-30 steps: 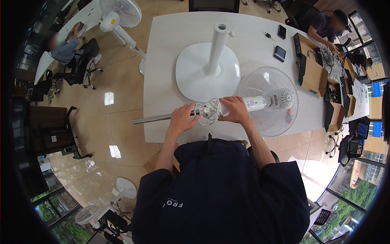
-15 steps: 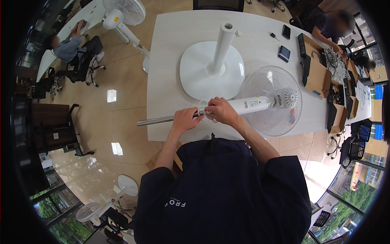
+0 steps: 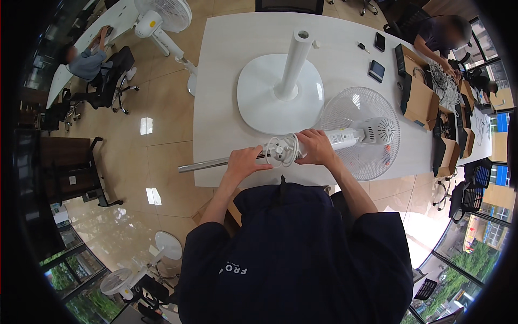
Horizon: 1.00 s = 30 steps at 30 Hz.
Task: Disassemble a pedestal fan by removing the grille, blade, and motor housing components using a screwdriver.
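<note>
A pedestal fan's upper part lies across the table's near side, its round wire cage (image 3: 357,162) and motor housing (image 3: 379,131) to the right. Its white neck (image 3: 341,139) runs left into a bare metal pole (image 3: 204,164), whose end sticks out past the table's left edge. My left hand (image 3: 245,163) is closed round the pole. Around the neck, my right hand (image 3: 317,147) is closed beside a looped white power cord (image 3: 283,149), which sits between both hands. Beyond them stands a white base (image 3: 259,110) with an upright hollow tube (image 3: 295,62).
On the white table (image 3: 226,48) lie a phone (image 3: 380,41), keys (image 3: 363,47) and a dark flat case (image 3: 376,71). Open cardboard boxes (image 3: 420,102) and tangled cables (image 3: 447,86) are at the right, where another person works. A second fan (image 3: 162,24) stands beyond the table's left side.
My right hand has moved right along the neck, away from my left. The looped cord, mostly covered before, now shows between my hands.
</note>
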Each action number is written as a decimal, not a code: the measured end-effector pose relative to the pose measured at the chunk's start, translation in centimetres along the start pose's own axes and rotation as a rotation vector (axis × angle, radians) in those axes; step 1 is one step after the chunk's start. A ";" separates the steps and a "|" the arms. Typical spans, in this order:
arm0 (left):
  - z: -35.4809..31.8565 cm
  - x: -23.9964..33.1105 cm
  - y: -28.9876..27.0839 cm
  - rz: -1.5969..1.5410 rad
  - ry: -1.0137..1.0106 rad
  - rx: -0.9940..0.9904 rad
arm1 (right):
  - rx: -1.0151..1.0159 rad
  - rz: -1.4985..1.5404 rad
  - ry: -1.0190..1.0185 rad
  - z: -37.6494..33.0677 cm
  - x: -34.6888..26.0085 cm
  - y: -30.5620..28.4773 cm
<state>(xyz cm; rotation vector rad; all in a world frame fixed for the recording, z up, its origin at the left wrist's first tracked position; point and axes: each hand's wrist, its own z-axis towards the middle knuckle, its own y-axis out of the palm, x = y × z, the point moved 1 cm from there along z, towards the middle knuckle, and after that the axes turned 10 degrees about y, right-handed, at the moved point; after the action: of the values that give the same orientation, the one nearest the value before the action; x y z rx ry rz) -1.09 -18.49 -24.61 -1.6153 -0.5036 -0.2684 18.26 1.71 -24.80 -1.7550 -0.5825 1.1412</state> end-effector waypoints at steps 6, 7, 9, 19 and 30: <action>-4.8 -4.5 -3.3 0.034 -0.090 -0.021 | 0.080 0.029 0.033 -0.1 -0.4 -1.9; -5.2 -4.6 -3.5 -0.007 -0.117 -0.038 | 0.078 0.029 0.034 0.0 -0.1 -1.6; -5.2 -4.3 -3.4 0.008 -0.121 -0.034 | 0.128 0.024 0.014 0.6 0.2 -0.7; -2.7 -1.9 -5.2 -0.058 -0.254 -0.147 | 0.126 0.021 0.064 0.3 0.0 -0.8; 2.2 -4.4 -0.8 -0.036 -0.234 -0.410 | 0.168 0.052 0.067 0.4 -0.2 -0.5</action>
<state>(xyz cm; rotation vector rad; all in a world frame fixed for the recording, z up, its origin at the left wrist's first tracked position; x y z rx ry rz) -5.55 -17.03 -26.19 -2.0522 -0.6891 -0.2187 17.83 1.98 -24.30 -1.6655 -0.3913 1.1290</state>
